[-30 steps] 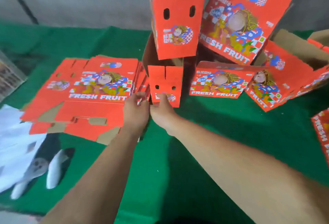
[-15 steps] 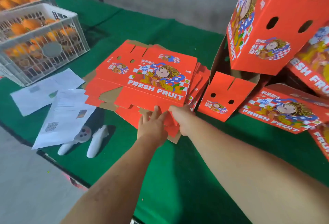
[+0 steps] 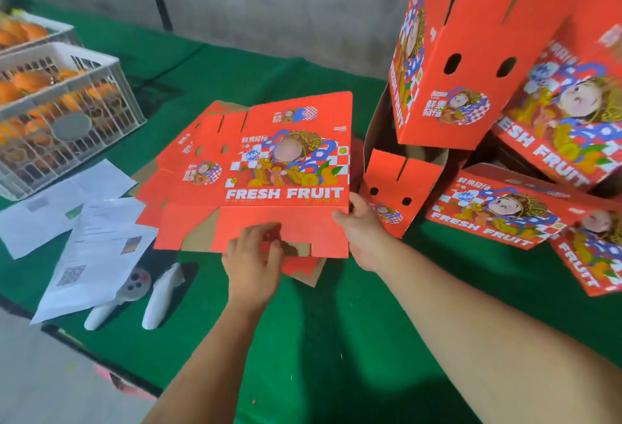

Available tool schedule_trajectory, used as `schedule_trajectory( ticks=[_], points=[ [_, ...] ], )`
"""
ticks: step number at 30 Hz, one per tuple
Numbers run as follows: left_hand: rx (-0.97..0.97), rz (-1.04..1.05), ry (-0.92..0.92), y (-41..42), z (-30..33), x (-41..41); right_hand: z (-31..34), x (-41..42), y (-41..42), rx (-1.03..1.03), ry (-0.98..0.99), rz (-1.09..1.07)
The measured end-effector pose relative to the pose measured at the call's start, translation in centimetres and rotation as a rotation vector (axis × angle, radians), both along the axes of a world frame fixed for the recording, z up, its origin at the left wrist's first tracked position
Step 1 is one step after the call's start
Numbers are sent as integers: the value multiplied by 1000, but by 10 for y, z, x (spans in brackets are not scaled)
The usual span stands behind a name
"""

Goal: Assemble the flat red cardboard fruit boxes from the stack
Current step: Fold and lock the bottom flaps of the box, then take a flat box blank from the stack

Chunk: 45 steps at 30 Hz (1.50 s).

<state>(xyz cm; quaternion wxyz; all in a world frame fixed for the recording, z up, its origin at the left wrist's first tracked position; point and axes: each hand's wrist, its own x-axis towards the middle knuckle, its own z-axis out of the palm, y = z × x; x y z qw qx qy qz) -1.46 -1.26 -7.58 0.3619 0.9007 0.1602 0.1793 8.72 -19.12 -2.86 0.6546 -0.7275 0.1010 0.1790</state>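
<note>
Top flat box [image 3: 286, 161] – red, "FRESH FRUIT" print up – sits tilted on the stack [image 3: 175, 188] of flat blanks, near edge raised off it. L hand [image 3: 254, 260] at the box's near edge, fingers curled round the bottom flap, gripping it. R hand [image 3: 361, 225] at the box's near-right corner, thumb on top, pinching the edge. Just right of the box: small half-folded box [image 3: 399, 193], w/ assembled boxes [image 3: 471, 53] piled beyond it. Left of the box on the green worktop [image 3: 303, 339]: papers [image 3: 91, 248], two white controllers [image 3: 148, 295] at their near side, white crates [image 3: 67, 113] of oranges further left.
</note>
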Motion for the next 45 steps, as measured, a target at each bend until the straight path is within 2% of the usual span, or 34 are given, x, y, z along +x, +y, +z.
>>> schedule_trajectory(
  ticks=[3, 5, 7, 9, 13, 17, 20, 23, 27, 30, 34, 36, 39, 43, 45],
  points=[
    [-120, 342, 23, 28, 6, -2, 9, -18, -39, 27, -110, 101],
    [-332, 490, 43, 47, 6, -10, 6, -34, -74, 64, -127, 88],
    [-605, 458, 26, 50, 3, -17, -3, -56, -112, 98, -96, 37],
    [-782, 294, -30, 39, 2, -25, -18, -84, -150, 113, -49, -25],
    [-714, 34, 39, 2, -6, -39, -49, -145, -227, 179, -14, -226],
    [-783, -224, 114, -52, -4, -56, -63, -210, -293, 238, 20, -393],
    [-764, -450, 107, -109, 5, -64, -64, -245, -322, 190, 65, -522],
    [-730, -572, 90, -153, 15, -60, -56, -264, -340, 119, 82, -642],
    [-681, -745, 269, -197, 29, -51, -37, -278, -356, 181, -1, -626],
    [-708, -880, 393, -231, 36, -51, -27, -280, -359, 67, -10, -646],
    [-874, -693, 404, -250, 40, -44, -8, -284, -363, 75, -48, -828],
    [-835, -663, 398, -250, 48, -40, 7, -286, -366, 167, -112, -764],
    [-941, -687, 385, -255, 60, -39, 24, -284, -367, 260, -204, -647],
    [-855, -602, 365, -261, 73, -44, 36, -269, -349, 146, -384, -546],
    [-721, -502, 403, -258, 81, -43, 44, -261, -341, 17, -461, -500]
  ],
)
